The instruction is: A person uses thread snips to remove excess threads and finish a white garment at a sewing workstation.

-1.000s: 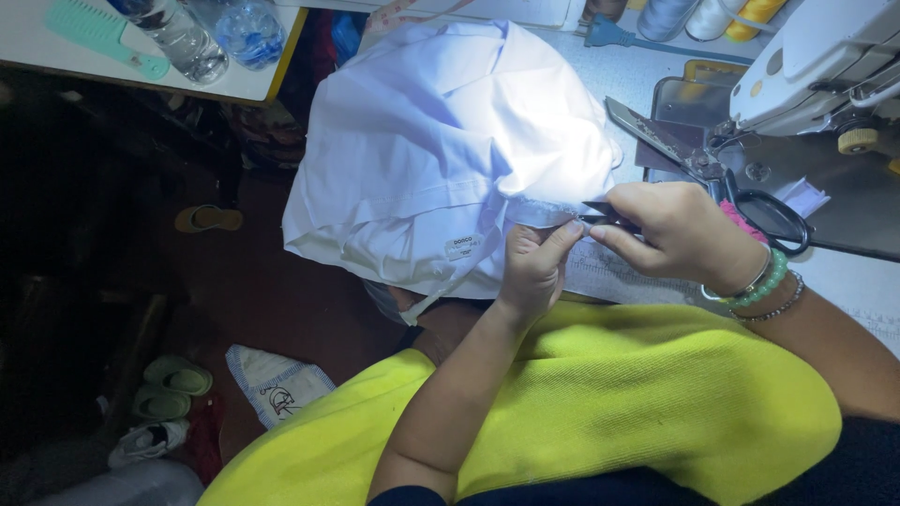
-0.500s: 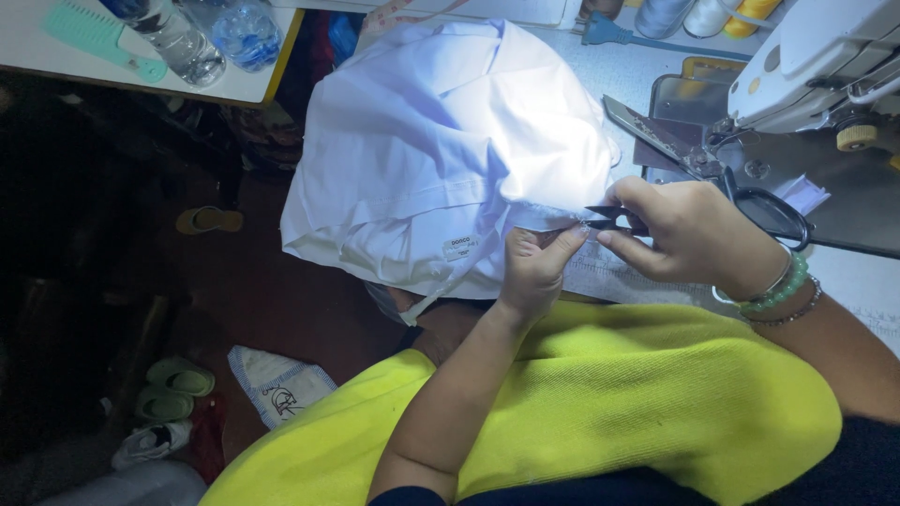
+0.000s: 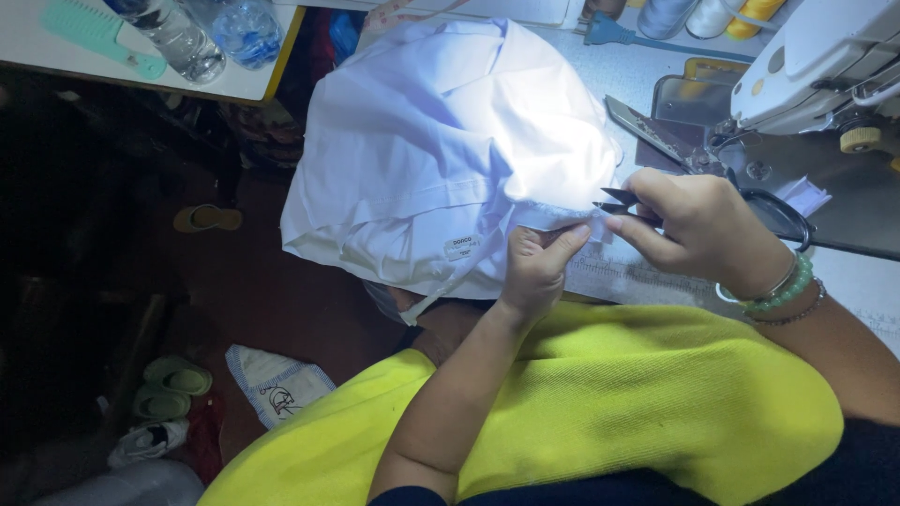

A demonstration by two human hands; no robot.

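Observation:
A white garment [image 3: 441, 150] lies bunched over the edge of the sewing table, brightly lit on its right side. My left hand [image 3: 536, 272] pinches the garment's hem at its lower right edge. My right hand [image 3: 698, 230] holds small black thread snips [image 3: 614, 201], blades pointing left and touching the hem just above my left fingers. A green bead bracelet and thin bangles circle my right wrist. A small label shows on the garment's lower fold.
A white sewing machine [image 3: 825, 66] stands at the upper right with black scissors [image 3: 778, 211] under it. Thread cones [image 3: 698, 14] sit at the back. Water bottles [image 3: 211, 33] and a green comb [image 3: 94, 33] lie on a side table. Sandals [image 3: 173, 384] are on the floor.
The hands and snips stay at the hem almost unmoved; the view has shifted slightly and my right hand sits a little lower against the cloth.

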